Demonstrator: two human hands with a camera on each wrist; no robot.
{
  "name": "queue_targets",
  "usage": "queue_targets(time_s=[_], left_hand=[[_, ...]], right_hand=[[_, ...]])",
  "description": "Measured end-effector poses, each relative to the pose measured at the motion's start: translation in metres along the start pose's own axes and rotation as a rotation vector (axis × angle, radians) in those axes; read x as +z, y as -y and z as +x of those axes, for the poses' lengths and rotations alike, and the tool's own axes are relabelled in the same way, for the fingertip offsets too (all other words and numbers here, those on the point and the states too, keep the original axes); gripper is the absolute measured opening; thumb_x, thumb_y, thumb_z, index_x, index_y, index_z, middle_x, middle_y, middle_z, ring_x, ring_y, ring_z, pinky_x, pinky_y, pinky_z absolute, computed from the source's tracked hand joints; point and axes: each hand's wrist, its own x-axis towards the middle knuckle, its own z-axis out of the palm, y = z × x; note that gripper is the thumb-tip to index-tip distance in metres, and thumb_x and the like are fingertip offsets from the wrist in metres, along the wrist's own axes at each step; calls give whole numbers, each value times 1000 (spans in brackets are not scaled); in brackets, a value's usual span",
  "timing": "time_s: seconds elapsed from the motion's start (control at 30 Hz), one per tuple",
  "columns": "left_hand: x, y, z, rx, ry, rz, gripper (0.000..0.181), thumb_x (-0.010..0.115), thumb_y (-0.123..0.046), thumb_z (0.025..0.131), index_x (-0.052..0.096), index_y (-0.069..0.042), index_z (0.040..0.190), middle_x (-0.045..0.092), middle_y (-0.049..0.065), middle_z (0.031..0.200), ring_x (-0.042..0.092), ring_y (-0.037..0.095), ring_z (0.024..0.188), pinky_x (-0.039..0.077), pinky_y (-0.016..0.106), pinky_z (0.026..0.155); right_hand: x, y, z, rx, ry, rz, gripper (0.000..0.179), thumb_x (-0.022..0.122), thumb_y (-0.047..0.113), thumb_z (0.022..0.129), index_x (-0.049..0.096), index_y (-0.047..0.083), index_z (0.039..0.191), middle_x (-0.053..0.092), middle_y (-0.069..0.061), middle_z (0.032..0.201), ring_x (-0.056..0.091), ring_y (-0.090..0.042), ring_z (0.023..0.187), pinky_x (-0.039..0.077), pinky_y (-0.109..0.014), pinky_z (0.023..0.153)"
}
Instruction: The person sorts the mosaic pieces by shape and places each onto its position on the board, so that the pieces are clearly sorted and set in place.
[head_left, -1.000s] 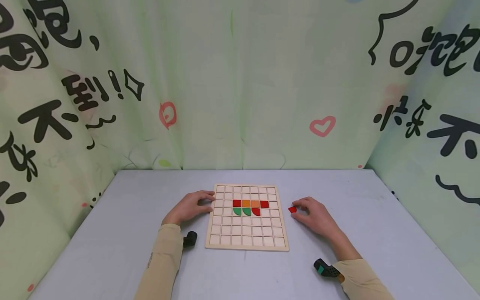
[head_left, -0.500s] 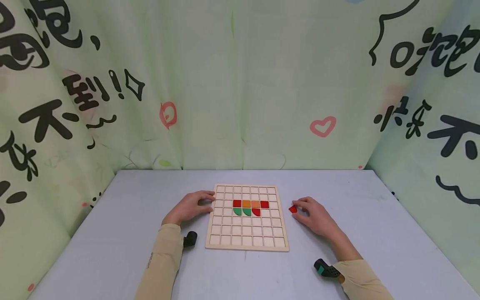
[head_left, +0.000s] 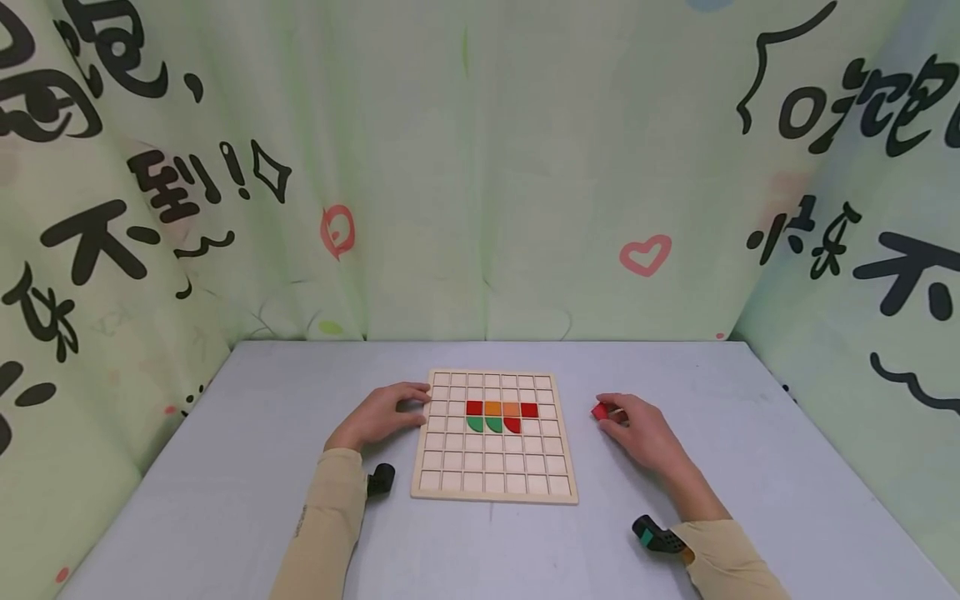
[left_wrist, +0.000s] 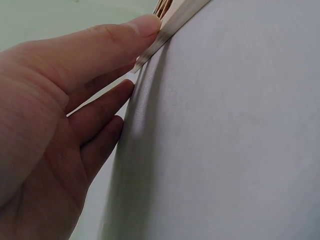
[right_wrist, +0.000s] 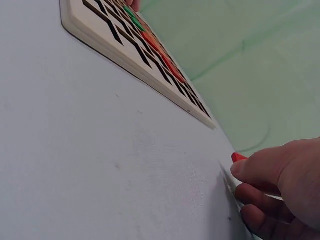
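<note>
A square wooden grid board (head_left: 493, 490) lies on the table in the head view. Tiles sit in two of its rows: red squares (head_left: 528, 410) at the ends of two orange squares (head_left: 502, 409), and below them green quarter-round tiles (head_left: 475, 424) and a red quarter-round tile (head_left: 512, 425). My left hand (head_left: 382, 412) rests at the board's left edge, thumb and forefinger spread along it. To the right of the board, my right hand (head_left: 641, 429) pinches a small red tile (head_left: 598, 412) between thumb and fingers. The thumb hides most of that tile (right_wrist: 238, 157) in the right wrist view.
A pale cloth covers the table (head_left: 300, 533). Printed curtains (head_left: 555, 167) hang behind it and on both sides. Black wrist devices (head_left: 381, 478) show at both sleeves.
My right hand has moved slightly right, away from the board, and the red tile has turned in its fingers. The left hand and the board have stayed put.
</note>
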Motion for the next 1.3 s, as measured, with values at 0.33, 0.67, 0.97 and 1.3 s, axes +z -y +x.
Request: queue_targets(time_s=[0.33,0.67,0.97,1.3], left_hand=[[1,0,0,-17,-4,0,35,75,-17,87,69,-8,120,54,4,141,42,28,137,34,45,113],[3,1,-1,-23,-1,-9,36,75,-17,87,69,-8,121,54,3,142,40,27,138,34,44,114],[2,-2,0,-28,0,-6,35,75,-17,87,69,-8,121,54,2,141,41,27,138,34,44,114],[1,-1,0,-17,0,-4,35,75,-17,87,68,-8,121,54,4,141,41,28,137,34,45,114]], right_hand=[[1,-2,1,-99,14,-5,45,70,0,86,59,0,130,65,-11,106,58,-20,86,52,-38,74],[6,-2,-1,-67,22,-27,28,75,6,85,70,2,112,64,-7,99,53,-17,80,49,-33,69],[2,0,-2,-81,64,-24,29,74,7,85,69,2,114,62,-6,99,53,-17,82,48,-33,69],[1,-1,-2,-105,73,-19,29,71,3,86,68,2,116,63,-7,101,54,-16,82,50,-33,71]])
